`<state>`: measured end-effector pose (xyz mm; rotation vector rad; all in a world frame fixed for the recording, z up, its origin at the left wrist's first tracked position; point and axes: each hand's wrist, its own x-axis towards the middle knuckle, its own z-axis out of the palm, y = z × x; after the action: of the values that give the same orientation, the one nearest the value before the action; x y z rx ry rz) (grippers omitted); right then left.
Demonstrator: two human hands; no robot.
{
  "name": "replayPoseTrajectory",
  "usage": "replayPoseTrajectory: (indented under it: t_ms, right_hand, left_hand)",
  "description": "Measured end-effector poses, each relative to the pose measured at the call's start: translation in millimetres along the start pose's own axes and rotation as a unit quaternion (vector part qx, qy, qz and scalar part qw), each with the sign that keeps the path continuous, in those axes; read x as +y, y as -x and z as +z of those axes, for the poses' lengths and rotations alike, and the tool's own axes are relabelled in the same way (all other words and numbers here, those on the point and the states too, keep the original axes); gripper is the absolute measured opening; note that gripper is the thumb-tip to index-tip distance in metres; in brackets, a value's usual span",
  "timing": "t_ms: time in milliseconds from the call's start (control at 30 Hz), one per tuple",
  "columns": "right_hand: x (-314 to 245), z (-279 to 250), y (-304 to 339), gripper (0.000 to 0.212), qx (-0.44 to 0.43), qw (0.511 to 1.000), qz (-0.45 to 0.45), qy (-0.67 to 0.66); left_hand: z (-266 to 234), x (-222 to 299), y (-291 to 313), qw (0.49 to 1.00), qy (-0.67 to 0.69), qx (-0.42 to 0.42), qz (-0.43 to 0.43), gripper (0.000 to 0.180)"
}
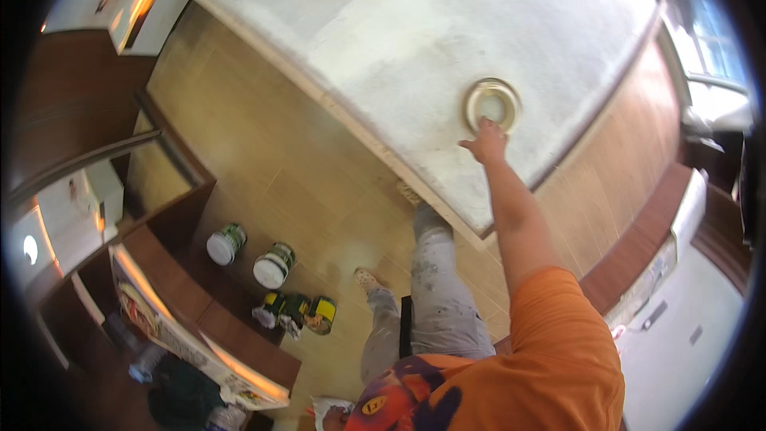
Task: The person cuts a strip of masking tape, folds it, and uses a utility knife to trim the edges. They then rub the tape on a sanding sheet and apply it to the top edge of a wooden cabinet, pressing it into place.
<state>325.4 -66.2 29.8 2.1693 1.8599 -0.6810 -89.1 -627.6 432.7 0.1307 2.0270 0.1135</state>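
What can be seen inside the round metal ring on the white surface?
Inside the ring only a pale, whitish centre shows, too blurred for detail. The hand of a person in an orange shirt reaches the lower rim and covers part of it.

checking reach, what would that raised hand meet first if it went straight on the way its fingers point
The round metal-rimmed recessed light fitting in the pale plaster panel. The hand already seems to reach its lower rim, though depth is unclear.

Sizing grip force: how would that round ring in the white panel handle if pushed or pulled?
The ring looks thin, glossy and open-centred: probably stiff, light, somewhat slippery. It seems recessed in the white panel, so a sideways push likely moves nothing.
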Motion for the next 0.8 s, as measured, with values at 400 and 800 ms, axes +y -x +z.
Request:
replayPoseTrajectory:
  t_ms: [400,800]
  right_hand:
    - [18,17,-66,0.090,-0.050,0.989,-0.072,0.120]
    - [-362,-87,412,0.063,-0.278,0.776,-0.565,-0.016]
  left_hand:
    - [78,-23,47,0.897,0.402,0.012,-0.186,0.043]
    - [157,-185,79,0.820,0.550,0.057,-0.147,0.045]
